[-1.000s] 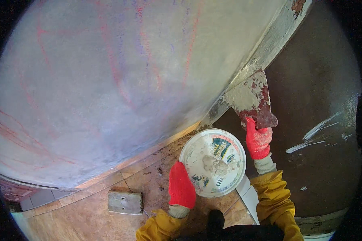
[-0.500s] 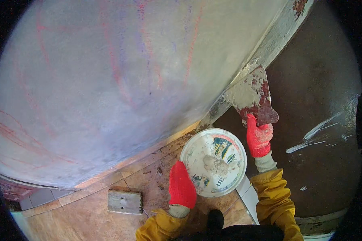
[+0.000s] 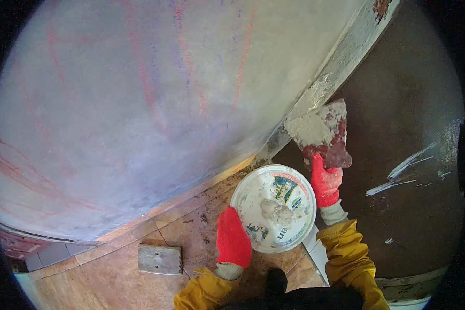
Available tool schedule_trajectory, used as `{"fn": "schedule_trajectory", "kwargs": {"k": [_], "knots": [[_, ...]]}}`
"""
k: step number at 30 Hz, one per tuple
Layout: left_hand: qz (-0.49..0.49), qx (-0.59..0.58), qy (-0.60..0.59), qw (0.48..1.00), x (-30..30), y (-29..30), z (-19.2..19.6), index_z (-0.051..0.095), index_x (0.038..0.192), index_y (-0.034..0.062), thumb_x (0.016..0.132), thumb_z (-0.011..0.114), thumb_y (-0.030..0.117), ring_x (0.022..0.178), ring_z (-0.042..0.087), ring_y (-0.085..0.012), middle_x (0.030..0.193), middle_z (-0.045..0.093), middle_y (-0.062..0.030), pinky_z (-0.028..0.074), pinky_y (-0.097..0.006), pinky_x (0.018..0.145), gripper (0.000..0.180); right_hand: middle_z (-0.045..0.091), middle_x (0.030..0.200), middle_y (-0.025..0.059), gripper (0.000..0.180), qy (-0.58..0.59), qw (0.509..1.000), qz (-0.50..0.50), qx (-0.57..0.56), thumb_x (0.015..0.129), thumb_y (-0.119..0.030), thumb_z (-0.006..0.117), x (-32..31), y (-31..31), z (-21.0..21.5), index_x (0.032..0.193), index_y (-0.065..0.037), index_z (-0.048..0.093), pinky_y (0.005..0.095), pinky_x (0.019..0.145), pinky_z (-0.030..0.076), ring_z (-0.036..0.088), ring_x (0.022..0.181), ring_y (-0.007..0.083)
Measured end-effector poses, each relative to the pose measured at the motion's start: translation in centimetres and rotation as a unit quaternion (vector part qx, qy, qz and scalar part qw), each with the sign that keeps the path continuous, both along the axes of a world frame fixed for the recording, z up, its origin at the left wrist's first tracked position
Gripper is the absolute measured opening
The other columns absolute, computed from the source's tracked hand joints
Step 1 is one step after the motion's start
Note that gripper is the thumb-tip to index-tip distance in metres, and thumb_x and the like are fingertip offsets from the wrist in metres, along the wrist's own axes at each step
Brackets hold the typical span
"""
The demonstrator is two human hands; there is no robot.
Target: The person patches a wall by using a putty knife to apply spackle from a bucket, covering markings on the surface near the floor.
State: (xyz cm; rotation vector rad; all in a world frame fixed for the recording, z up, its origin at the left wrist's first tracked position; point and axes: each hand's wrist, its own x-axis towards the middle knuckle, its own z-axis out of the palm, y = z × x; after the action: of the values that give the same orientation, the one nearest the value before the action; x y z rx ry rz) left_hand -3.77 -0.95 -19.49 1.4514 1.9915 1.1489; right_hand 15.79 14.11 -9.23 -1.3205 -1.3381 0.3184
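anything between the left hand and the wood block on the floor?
Nothing: in the head view only bare floor tile separates the left hand, which holds the round lid, from the wood block.

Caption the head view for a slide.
Right hand presses a putty-laden scraper to the wall corner; left hand holds a lid.

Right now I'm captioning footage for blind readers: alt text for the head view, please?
A red-gloved right hand presses a putty-loaded scraper against a wall corner, while the red-gloved left hand holds a round white lid carrying putty. A small wooden block lies on the tiled floor.
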Motion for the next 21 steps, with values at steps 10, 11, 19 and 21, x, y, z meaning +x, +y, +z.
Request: {"fn": "schedule_trajectory", "kwargs": {"k": [10,11,19,21], "knots": [[-0.049,-0.012,-0.048,0.998,0.3,-0.1,5.1,0.032,0.128,-0.0026,0.086,0.036,0.010,0.120,0.035,-0.0351,0.128,0.037,-0.0223,0.025,-0.041,0.102,0.044,0.064,0.091,0.0077,0.020,0.046,0.997,0.028,0.049,0.079,-0.008,0.060,0.6,0.1,-1.4,0.098,-0.001,0.060,0.0280,0.068,0.047,0.061,0.077,0.0157],[-0.049,-0.014,-0.058,0.997,0.2,-0.1,5.2,0.032,0.128,-0.0026,0.086,0.036,0.010,0.120,0.035,-0.0350,0.129,0.037,-0.0222,0.025,-0.041,0.102,0.044,0.064,0.091,0.0075,0.020,-0.034,0.999,-0.005,0.025,0.078,-0.007,0.061,0.2,-0.3,-1.0,0.098,-0.001,0.060,0.0279,0.070,0.047,0.060,0.079,0.0146],[-0.015,-0.012,0.053,0.998,0.0,0.1,-1.4,0.034,0.127,-0.0020,0.088,0.034,0.013,0.118,0.038,-0.0323,0.127,0.039,-0.0205,0.028,-0.039,0.100,0.042,0.062,0.099,0.0098,0.029,0.077,0.995,0.039,-0.057,0.079,-0.006,0.060,1.1,-0.5,-0.6,0.107,0.001,0.054,0.0287,0.078,0.046,0.059,0.088,0.0166],[-0.055,0.036,0.028,0.997,0.9,-0.4,0.2,0.032,0.128,-0.0024,0.086,0.036,0.012,0.120,0.034,-0.0341,0.130,0.036,-0.0213,0.025,-0.041,0.102,0.044,0.061,0.100,0.0099,0.031,0.048,0.996,0.071,0.028,0.079,-0.006,0.060,1.0,0.0,-1.5,0.108,0.001,0.053,0.0287,0.078,0.046,0.059,0.089,0.0167]]}}
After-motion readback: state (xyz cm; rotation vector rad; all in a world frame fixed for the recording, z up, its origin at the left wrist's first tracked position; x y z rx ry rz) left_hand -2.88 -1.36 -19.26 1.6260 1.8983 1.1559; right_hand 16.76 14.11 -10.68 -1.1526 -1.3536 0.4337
